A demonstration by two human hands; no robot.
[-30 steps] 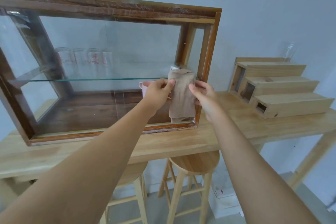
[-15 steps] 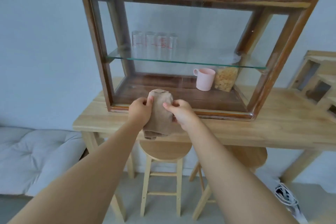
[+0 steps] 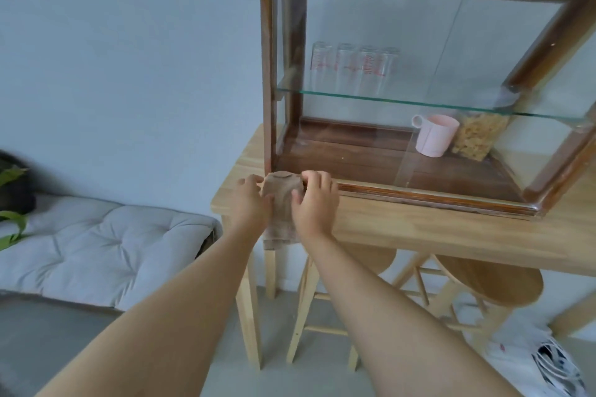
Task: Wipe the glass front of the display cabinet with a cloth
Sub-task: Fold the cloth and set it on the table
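At the lower left corner of the display cabinet [image 3: 419,80], against the bottom of its glass front: tan cloth [image 3: 281,195], pinched between left hand [image 3: 250,203] and right hand [image 3: 317,203], both grasping it, hanging past the wooden table [image 3: 419,232] edge. Behind the glass, pink mug [image 3: 433,135].

Pale blue wall [image 3: 129,42] behind a light wooden table [image 3: 419,229]; two round stools [image 3: 490,280] beneath the table, grey tufted cushion [image 3: 96,235] left of it, grey floor [image 3: 48,332] below.
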